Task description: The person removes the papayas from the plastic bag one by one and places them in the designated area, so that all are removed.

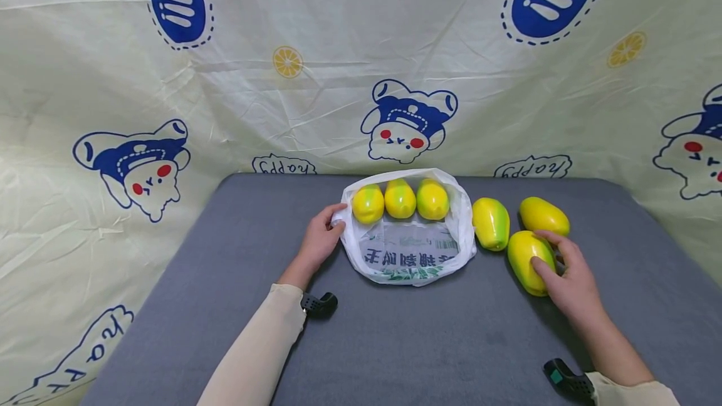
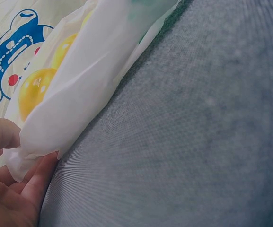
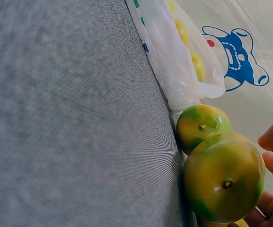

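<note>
My right fingers [image 1: 563,244] are gripping a fruit [image 1: 521,262] toward the right edge of the counter [image 1: 423,343] — likely light, stiff, slick, so its middle is offering the surest hold — while my left fingers [image 1: 324,218] are pinching the bag [image 1: 465,224].

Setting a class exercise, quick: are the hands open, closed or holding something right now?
Left hand: closed, pinching the white bag.
Right hand: on the nearest yellow-green fruit; whether it grips cannot be told.

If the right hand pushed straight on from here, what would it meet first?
Most likely the front yellow-green fruit, directly ahead of the right hand; whether they touch is hard to judge.
</note>
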### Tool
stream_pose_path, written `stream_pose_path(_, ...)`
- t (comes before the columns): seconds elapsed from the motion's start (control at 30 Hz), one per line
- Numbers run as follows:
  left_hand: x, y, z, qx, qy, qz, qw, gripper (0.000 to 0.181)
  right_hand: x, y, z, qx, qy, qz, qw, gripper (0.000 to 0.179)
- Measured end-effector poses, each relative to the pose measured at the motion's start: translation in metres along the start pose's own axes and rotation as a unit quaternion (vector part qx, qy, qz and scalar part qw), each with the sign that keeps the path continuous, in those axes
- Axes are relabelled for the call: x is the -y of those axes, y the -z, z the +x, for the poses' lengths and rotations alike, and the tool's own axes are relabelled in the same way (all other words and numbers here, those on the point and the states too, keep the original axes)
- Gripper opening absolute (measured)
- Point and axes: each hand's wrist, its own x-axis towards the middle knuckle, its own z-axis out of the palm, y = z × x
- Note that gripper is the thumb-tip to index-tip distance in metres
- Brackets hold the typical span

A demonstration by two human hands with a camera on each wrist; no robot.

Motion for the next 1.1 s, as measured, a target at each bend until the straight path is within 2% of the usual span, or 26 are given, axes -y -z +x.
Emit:
stream_pose_path(0.33, -0.001, 0.0, 0.0, 0.002, 0.001, -0.002, 1.0, 0.04, 0.008, 0.002, -0.002, -0.039, 0.045, -0.025, 0.9979, 0.048)
stream_pose_path(0.57, 0.002, 0.0, 0.002, 0.001, -0.004, -0.003, 1.0, 0.039, 0.029, 0.001, -0.005, -0.03, 0.06, -0.02, 0.9975, 0.046)
stream_pose_path(0.8, 0.002, -0.001, 0.001, -0.003, -0.008, -0.01, 0.9999, 0.041, 0.066, -0.012, -0.006, -0.021, 0.09, 0.003, 0.9957, 0.047)
stream_pose_path(1.1, 0.002, -0.001, 0.001, -0.016, -0.014, -0.012, 0.9997, 0.042, 0.093, -0.032, 0.01, 0.021, 0.087, 0.041, 0.9951, 0.053)
